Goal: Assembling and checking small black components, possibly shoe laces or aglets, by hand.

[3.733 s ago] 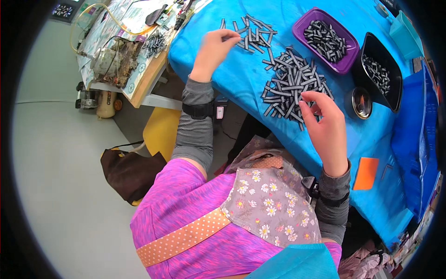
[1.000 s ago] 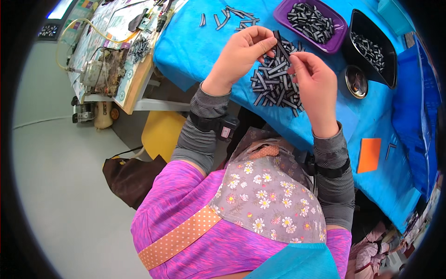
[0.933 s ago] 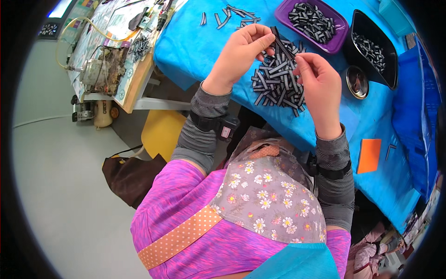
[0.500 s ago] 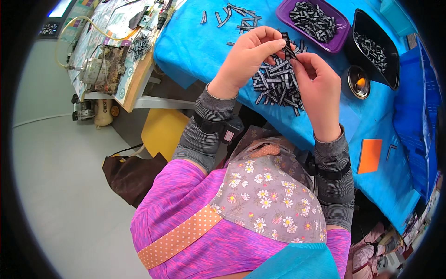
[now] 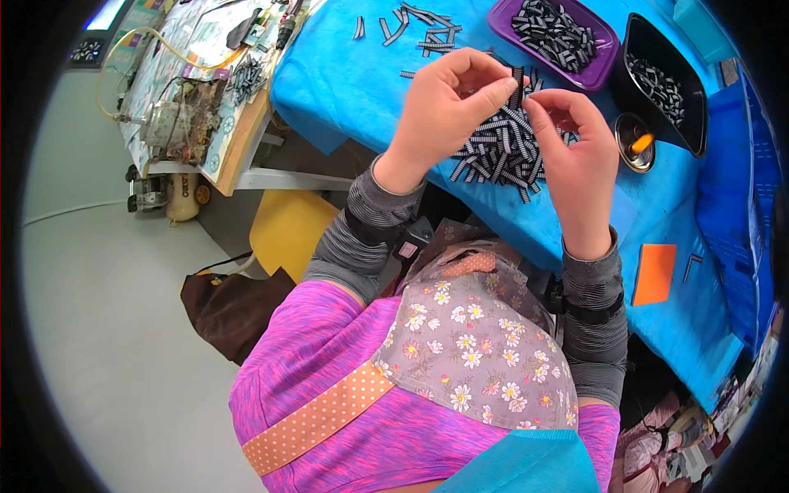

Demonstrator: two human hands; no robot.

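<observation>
My left hand [image 5: 444, 107] pinches a short black-and-white striped ribbon piece [image 5: 517, 80] between thumb and forefinger. Close against it, my right hand [image 5: 575, 152] has its thumb and forefinger brought together at the lower part of the same piece. Whether the ribbon is folded there is too small to tell. Below and between both hands lies a heap of similar ribbon pieces [image 5: 497, 152], partly covered by my fingers.
Loose strips [image 5: 436, 37] lie farther back on the blue table cover [image 5: 329, 74]. A purple tray [image 5: 604, 70] and a black bin [image 5: 699, 123] hold many pieces. To the right are a metal dish [image 5: 637, 167] with an orange object and an orange card [image 5: 654, 275].
Both hands have shifted slightly; the right hand is a little farther right and lower. The ribbon piece now stands more upright. The orange object in the dish looks longer than before.
</observation>
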